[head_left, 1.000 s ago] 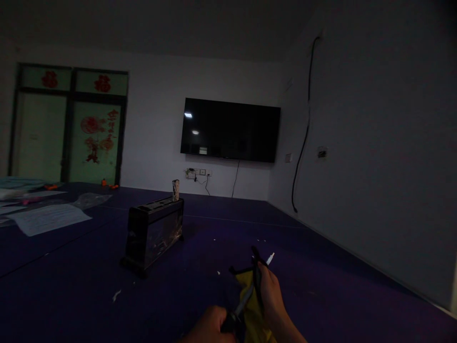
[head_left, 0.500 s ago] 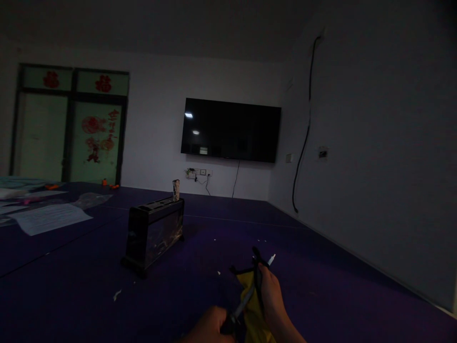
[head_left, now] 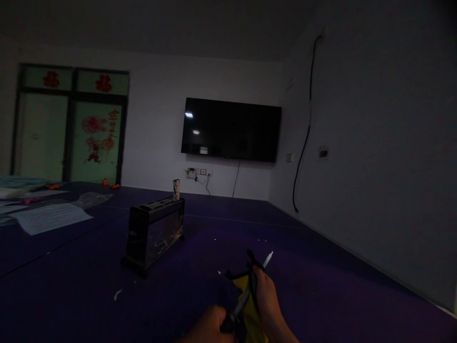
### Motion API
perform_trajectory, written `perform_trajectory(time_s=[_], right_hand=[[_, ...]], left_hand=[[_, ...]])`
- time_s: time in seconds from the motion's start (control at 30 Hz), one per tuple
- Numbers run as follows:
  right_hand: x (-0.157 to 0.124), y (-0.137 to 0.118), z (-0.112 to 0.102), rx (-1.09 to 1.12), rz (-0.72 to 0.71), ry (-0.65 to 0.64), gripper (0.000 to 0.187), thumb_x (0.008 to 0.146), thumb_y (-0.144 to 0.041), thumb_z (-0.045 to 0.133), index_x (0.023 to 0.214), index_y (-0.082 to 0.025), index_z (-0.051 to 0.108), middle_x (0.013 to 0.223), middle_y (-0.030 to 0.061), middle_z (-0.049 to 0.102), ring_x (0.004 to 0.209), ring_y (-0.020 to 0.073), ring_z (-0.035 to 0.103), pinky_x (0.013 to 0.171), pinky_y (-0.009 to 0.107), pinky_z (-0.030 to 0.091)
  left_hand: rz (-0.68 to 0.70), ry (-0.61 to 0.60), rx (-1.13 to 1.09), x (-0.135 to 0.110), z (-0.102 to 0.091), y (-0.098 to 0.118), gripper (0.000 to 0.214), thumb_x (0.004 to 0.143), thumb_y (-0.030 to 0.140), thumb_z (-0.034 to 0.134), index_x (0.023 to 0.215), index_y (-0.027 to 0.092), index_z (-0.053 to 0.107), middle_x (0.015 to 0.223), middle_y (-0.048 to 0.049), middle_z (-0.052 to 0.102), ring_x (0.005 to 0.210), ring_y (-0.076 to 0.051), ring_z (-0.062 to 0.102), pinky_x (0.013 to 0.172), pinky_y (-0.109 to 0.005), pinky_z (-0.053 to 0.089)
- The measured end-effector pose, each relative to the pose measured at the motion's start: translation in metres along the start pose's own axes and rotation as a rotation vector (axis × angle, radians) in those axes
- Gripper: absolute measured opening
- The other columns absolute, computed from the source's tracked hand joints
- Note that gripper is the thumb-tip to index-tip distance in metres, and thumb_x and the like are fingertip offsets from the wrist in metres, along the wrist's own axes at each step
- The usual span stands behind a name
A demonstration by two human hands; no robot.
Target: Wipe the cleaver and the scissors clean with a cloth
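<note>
At the bottom centre my right hand (head_left: 267, 301) is closed round a yellow object with black straps (head_left: 250, 305). A thin white-tipped piece (head_left: 268, 258) sticks up from above my fingers. My left hand (head_left: 209, 327) grips the dark handle of a slim tool (head_left: 237, 309), whose metal shaft points up at the yellow object. Both hands hover low over the dark purple floor (head_left: 178, 295).
A black rectangular appliance (head_left: 153, 233) stands on the floor ahead left, a small patterned cylinder (head_left: 175, 189) behind it. Papers (head_left: 50, 216) and plastic lie far left. A wall television (head_left: 231, 129), sockets, a hanging cable (head_left: 303, 138) and glass doors (head_left: 67, 128) lie beyond. Small white scraps dot the floor.
My hands and the yellow object have shifted slightly left and down in view. The grip of both hands looks the same.
</note>
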State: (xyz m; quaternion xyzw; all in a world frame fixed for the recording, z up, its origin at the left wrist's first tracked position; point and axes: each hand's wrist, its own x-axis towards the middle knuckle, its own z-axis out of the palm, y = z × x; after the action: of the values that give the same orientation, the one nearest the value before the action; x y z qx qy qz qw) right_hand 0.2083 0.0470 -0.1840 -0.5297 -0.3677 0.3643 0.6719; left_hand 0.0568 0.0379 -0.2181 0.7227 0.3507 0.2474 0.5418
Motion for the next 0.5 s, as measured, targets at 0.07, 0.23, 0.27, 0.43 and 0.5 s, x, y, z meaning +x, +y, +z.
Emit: perform_trajectory(time_s=[0.07,0.23,0.27,0.43,0.5], right_hand=[[0.0020,0.0021,-0.0005,-0.022,-0.003,-0.001,0.033,0.064,-0.048,0.049,0.063,-0.017,0.058,0.057,0.0021,0.059,0.059,0.0198,0.056,0.057,0.028,0.042],[0.0068,0.0064,-0.0029,-0.091,-0.023,0.018,0.032,0.064,-0.047,0.051,0.064,-0.016,0.059,0.059,0.0027,0.060,0.065,0.0214,0.056,0.062,0.028,0.042],[0.0065,0.0067,-0.0030,-0.103,-0.027,0.022,0.032,0.065,-0.047,0.051,0.064,-0.016,0.059,0.059,0.0024,0.059,0.065,0.0213,0.056,0.062,0.028,0.041],[-0.0001,0.0058,-0.0005,-0.132,-0.035,0.010,0.034,0.067,-0.048,0.050,0.065,-0.016,0.059,0.061,0.0025,0.060,0.062,0.0200,0.055,0.059,0.028,0.041],[-0.0028,0.0045,0.0016,-0.138,-0.038,0.003,0.034,0.067,-0.049,0.049,0.065,-0.016,0.060,0.061,0.0025,0.060,0.062,0.0200,0.055,0.059,0.027,0.041]], left_hand=[[-0.009,0.013,-0.006,-0.0005,-0.0001,-0.0003,0.008,0.058,0.019,0.057,0.063,0.013,0.055,0.054,0.0061,0.041,0.048,-0.005,0.032,0.046,-0.019,0.022],[-0.023,0.007,-0.034,-0.0005,-0.0009,-0.0009,0.008,0.056,0.020,0.055,0.061,0.014,0.053,0.053,0.0059,0.039,0.048,-0.005,0.032,0.046,-0.019,0.022],[-0.020,0.005,-0.033,-0.0001,-0.0010,-0.0014,0.008,0.056,0.020,0.055,0.060,0.014,0.053,0.053,0.0057,0.040,0.049,-0.005,0.033,0.046,-0.020,0.022],[0.041,-0.003,-0.033,0.0010,-0.0002,-0.0047,0.012,0.058,0.024,0.059,0.062,0.013,0.056,0.054,0.0053,0.042,0.049,-0.006,0.033,0.047,-0.019,0.024],[0.031,-0.003,-0.042,0.0008,0.0001,-0.0055,0.013,0.059,0.025,0.059,0.064,0.013,0.057,0.055,0.0054,0.043,0.049,-0.006,0.033,0.047,-0.019,0.025]])
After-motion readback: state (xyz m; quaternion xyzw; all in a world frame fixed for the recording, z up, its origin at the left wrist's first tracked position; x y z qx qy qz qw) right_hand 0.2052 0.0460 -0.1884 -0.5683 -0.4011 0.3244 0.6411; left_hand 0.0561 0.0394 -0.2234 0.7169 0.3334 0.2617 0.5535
